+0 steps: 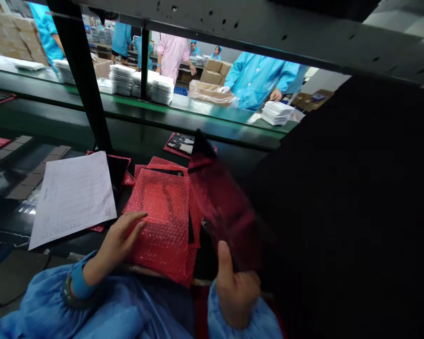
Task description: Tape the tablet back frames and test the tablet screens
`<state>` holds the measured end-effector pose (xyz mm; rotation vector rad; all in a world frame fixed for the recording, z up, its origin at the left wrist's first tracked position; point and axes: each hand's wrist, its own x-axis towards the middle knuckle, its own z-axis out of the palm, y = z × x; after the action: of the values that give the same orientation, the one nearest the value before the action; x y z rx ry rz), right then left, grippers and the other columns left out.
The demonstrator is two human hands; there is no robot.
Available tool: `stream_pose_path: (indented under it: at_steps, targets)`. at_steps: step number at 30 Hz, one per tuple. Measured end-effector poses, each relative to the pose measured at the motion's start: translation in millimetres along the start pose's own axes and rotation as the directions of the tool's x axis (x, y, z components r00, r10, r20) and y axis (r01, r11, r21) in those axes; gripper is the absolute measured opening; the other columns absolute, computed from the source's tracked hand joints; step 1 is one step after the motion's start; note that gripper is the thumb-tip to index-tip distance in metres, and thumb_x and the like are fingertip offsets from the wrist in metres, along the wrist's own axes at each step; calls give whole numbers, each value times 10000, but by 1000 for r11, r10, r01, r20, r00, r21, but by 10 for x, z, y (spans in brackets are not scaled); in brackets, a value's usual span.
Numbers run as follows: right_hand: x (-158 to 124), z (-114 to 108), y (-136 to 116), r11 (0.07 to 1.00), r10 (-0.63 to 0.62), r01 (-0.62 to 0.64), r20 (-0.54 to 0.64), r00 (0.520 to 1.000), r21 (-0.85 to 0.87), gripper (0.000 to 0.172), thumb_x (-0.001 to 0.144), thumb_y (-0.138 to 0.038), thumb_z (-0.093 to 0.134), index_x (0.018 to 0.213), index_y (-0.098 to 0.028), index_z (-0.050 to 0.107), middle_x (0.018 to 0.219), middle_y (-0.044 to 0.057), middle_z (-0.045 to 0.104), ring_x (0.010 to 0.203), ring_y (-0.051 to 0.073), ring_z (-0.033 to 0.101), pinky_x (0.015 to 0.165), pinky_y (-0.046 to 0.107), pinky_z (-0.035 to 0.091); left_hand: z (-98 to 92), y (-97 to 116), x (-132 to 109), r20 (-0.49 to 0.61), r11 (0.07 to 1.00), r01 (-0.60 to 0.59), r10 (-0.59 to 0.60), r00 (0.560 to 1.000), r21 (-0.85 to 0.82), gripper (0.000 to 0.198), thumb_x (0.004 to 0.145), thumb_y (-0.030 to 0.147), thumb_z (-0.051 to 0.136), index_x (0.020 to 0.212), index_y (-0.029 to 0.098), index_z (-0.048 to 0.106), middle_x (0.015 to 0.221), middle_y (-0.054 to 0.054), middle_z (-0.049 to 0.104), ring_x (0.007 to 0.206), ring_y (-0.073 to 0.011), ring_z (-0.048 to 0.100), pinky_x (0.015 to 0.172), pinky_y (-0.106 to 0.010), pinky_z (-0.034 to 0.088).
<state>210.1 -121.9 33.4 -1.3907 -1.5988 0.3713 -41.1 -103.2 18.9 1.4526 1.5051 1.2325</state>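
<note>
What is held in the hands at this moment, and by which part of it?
The right hand holds a blurred dark red bag by its lower end, thumb on the front. The left hand lies on the left edge of a red bubble mailer; a grip cannot be told.

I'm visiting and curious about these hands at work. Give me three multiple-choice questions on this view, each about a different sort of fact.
1. Where is the grid-printed paper sheet relative to the red bubble-wrap pouch?
A. To its left
B. On top of it
C. To its right

2. What colour is the cuff at the left hand?
A. Pink
B. Blue
C. White

3. What is the right hand doing?
A. Lying flat on the paper sheet
B. Hanging empty
C. Holding up a dark red pouch

Answers:
1: A, the sheet lies on the left side of the pouch in the view.
2: B, a blue band circles the wrist.
3: C, the thumb presses on the blurred pouch, which rises from the hand.
</note>
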Motion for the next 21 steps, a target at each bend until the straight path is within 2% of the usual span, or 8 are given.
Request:
stream_pose_path:
  at_steps: [2, 4, 6, 9, 12, 15, 17, 21]
  targets:
    - [26, 67, -29, 944, -322, 324, 42, 946, -59, 450, 921, -142, 404, 1359, -227, 463, 1235, 91, 618, 1152, 247, 583, 956, 391, 517, -45, -32, 0, -59, 996, 59, -63, 996, -70, 271, 806, 346, 633, 1044, 242, 711, 1083, -57, 712, 1046, -233, 618, 961, -301, 429]
    - [57, 180, -56, 821, -555, 566, 133, 821, -73, 565, 901, -75, 381, 1440, -234, 324, 1301, 84, 564, 1197, 241, 544, 949, 388, 531, -71, -54, 7, -107, 982, 128, -144, 984, -141, 308, 804, 395, 629, 1055, 234, 708, 1110, -52, 704, 1089, -238, 597, 988, -295, 405]
    - [69, 308, -55, 717, -658, 691, 239, 714, -91, 586, 901, -62, 374, 1459, -207, 273, 1304, 99, 554, 1226, 245, 509, 940, 383, 540, -87, -56, 23, -138, 955, 193, -228, 964, -227, 362, 813, 456, 605, 1069, 218, 701, 1162, -55, 685, 1148, -244, 564, 1033, -305, 369]
    - [29, 470, -34, 671, -681, 730, 285, 675, -128, 565, 915, -72, 371, 1460, -179, 267, 1265, 122, 583, 1235, 243, 495, 940, 379, 539, -96, 4, 45, -16, 785, 296, -362, 932, -544, 520, 820, 579, 527, 1155, 201, 652, 1223, -77, 657, 1178, -270, 554, 1032, -368, 393]
    - [-18, 528, -74, 674, -672, 730, 316, 670, -116, 530, 914, -124, 424, 1435, -153, 328, 1228, 142, 614, 1221, 252, 520, 954, 396, 526, -82, 110, 48, 253, 517, 469, -433, 865, -716, 595, 763, 591, 591, 1191, 178, 622, 1132, -104, 699, 1072, -312, 625, 901, -405, 498]
    - [34, 443, -128, 714, -651, 700, 361, 668, -8, 528, 912, -390, 484, 1380, -155, 417, 1218, 144, 626, 1213, 279, 533, 958, 451, 511, -61, 163, 42, 305, 543, 558, -488, 818, -628, 530, 684, 347, 741, 1169, 172, 617, 1000, -75, 741, 894, -280, 693, 708, -318, 547]
    - [132, 335, -90, 783, -594, 622, 296, 748, -2, 506, 912, -420, 474, 1362, -191, 436, 1220, 133, 621, 1200, 268, 539, 958, 464, 497, -54, 151, 43, 267, 603, 565, -515, 815, -563, 540, 659, 274, 753, 1166, 169, 600, 938, -56, 751, 797, -250, 707, 597, -266, 530]
    - [321, 188, 219, 936, -293, 327, 227, 929, -130, 373, 894, -280, 522, 1266, -243, 522, 1209, 112, 602, 1143, 248, 556, 974, 480, 458, -62, 92, 59, 249, 641, 574, -529, 811, -509, 530, 675, 303, 743, 1162, 166, 585, 908, -51, 751, 736, -228, 709, 554, -244, 521]
